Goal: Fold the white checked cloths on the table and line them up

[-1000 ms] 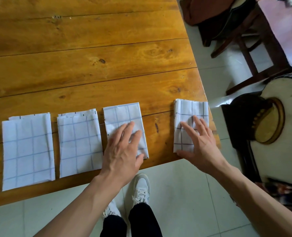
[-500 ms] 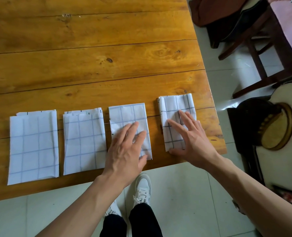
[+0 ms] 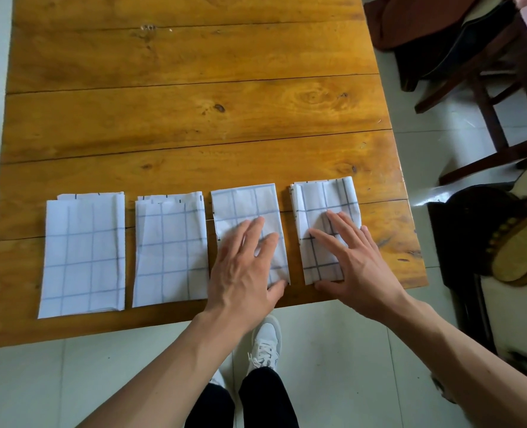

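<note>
Nearest the bench's [image 3: 194, 125] front edge, the left hand [image 3: 243, 273] lies flat on the third cloth [image 3: 250, 211], fingers [image 3: 257, 230] straight and a little spread, thumb at the cloth's lower right corner. Just beside it, the right hand [image 3: 351, 261] rests flat on the fourth cloth [image 3: 324, 199], fingers straight and fanned, thumb along that cloth's near edge. Neither hand pinches anything; both press downward.

The step looks like squaring the fourth cloth into the row. It sits slightly farther back than its neighbours and leans a touch to the right. To do this well, I would keep the palm pressure light so the folded layers slide together rather than shear apart, draw the cloth toward the front edge until its near edge matches the others, and twist it gently to make its sides parallel with the third cloth.

Further left, the second cloth [image 3: 169, 251] and first cloth [image 3: 83, 254] lie folded, close together but not touching, with loose layers peeking out at their far edges; those may want tidying.
</note>
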Available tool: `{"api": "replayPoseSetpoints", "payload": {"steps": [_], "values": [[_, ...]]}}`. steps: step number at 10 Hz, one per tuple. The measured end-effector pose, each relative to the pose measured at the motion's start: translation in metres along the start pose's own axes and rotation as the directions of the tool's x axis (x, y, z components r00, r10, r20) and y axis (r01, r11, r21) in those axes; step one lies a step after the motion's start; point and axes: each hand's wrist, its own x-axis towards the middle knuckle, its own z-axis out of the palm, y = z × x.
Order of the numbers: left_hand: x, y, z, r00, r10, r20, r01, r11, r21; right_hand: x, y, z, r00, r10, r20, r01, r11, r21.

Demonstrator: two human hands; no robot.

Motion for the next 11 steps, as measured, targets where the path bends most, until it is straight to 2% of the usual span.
{"api": "replayPoseSetpoints", "payload": {"steps": [9,11], "values": [[0.001,-0.012,0.003,0.998,0.065,-0.005,-0.065,0.996,-0.054,0.005,-0.008,0.002,1.000,0.000,-0.001,0.000,1.000,-0.029],[-0.001,-0.013,-0.011,0.998,0.062,-0.023,-0.065,0.980,-0.187,0.003,-0.011,-0.010,0.998,0.041,0.053,-0.040,0.999,-0.023]]}}
